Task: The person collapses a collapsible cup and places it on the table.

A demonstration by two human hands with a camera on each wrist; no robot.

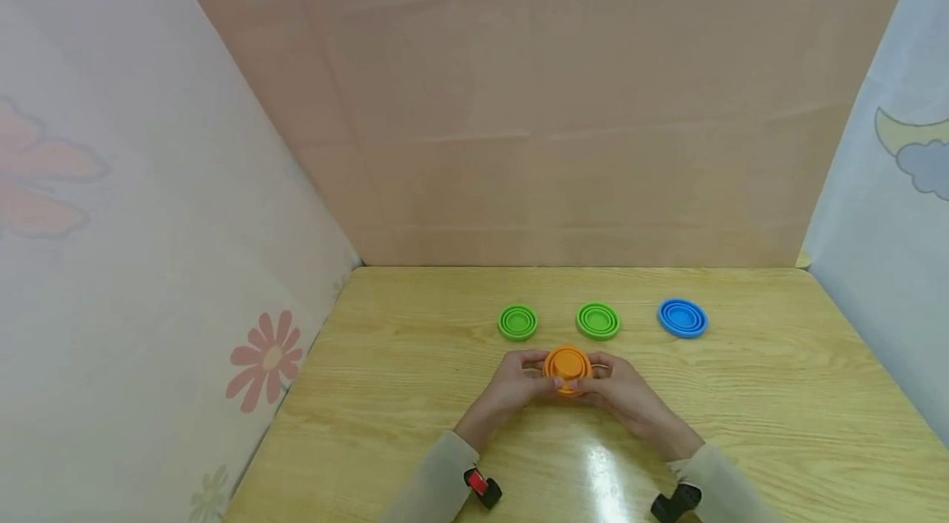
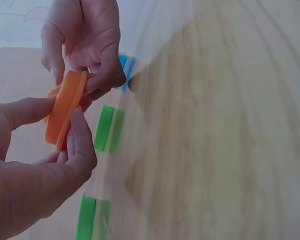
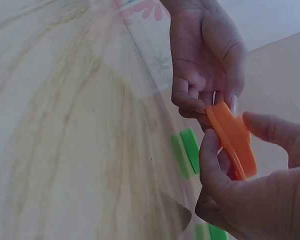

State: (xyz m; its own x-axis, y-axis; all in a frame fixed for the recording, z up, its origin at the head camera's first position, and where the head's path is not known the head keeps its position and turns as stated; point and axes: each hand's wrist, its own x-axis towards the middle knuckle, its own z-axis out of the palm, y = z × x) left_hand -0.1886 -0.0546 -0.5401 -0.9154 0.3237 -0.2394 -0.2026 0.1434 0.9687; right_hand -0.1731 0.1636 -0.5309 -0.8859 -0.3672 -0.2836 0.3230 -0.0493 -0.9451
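Note:
Both hands hold one orange collapsible cup (image 1: 567,361) above the near middle of the table. My left hand (image 1: 511,381) pinches its left side, thumb on the face toward me and fingers behind the rim. From the other side my right hand (image 1: 626,393) grips it the same way, so the two thumbs come close together at the lower edge. The cup is mostly flattened into rings, with its round centre standing out toward me. In the left wrist view the orange cup (image 2: 67,112) is tilted on edge between the hands, and the right wrist view shows its wide rim (image 3: 225,137).
Two flattened green collapsible cups (image 1: 517,322) (image 1: 597,320) lie in a row beyond the hands. A blue one (image 1: 683,318) lies farther right. The wooden table (image 1: 415,358) meets a brown back panel (image 1: 578,136) and a patterned white panel (image 1: 148,259) on the left.

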